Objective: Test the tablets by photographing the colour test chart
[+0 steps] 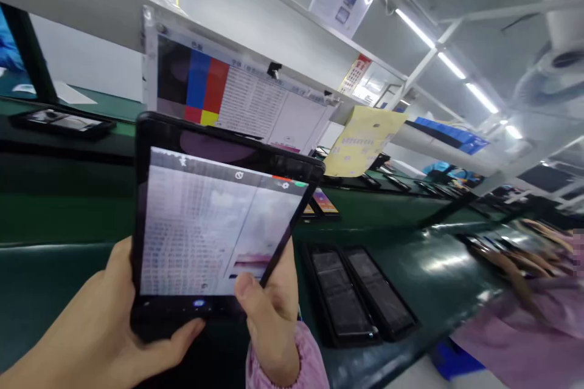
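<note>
Raised in front of me is a black tablet (219,225), its lit screen showing a camera picture of a printed sheet. My left hand (114,322) grips its lower left corner, thumb along the bottom edge. My right hand (271,310), in a pink sleeve, closes around the lower right side, its thumb lying on the screen. Behind the tablet hangs a test chart (255,97) with colour blocks and rows of small text, clipped to the shelf; the tablet covers its lower part.
Two dark devices in black trays (340,292) lie on the green bench (438,261) to the right. Another device (64,121) rests on the left shelf. A yellow sheet (362,140) hangs at centre right. A co-worker's pink sleeve (524,334) is at far right.
</note>
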Available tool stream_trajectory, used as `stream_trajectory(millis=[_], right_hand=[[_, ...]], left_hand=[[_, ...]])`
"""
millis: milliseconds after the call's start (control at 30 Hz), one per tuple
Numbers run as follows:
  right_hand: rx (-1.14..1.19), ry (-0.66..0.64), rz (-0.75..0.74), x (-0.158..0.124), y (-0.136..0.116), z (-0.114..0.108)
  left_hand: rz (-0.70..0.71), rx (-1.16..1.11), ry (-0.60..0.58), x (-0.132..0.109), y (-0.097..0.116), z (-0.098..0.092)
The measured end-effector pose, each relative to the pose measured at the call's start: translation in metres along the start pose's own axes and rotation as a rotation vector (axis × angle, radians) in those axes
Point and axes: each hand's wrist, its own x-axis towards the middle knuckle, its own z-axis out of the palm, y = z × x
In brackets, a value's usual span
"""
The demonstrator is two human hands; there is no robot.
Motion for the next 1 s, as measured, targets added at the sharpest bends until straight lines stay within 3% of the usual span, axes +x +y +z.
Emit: stream_trajectory(millis=[200, 433, 700, 1000], right_hand=[[0.069, 0.008, -0.008, -0.006, 0.007, -0.002], [0.106, 0.039, -0.021, -0.003, 0.005, 0.0], [0.034, 0.069, 0.008, -0.005, 0.005, -0.002], [0.0, 0.075, 0.012, -0.005, 0.004, -0.002]], left_hand=[[-0.221, -0.1, 0.026, 0.006, 0.022, 0.003], [0.088, -0.001, -0.065, 0.012, 0.006, -0.007], [0.238, -0.038, -0.21, 0.018, 0.004, -0.021], [0.303, 0.011, -0.233, 0.017, 0.001, -0.028]])
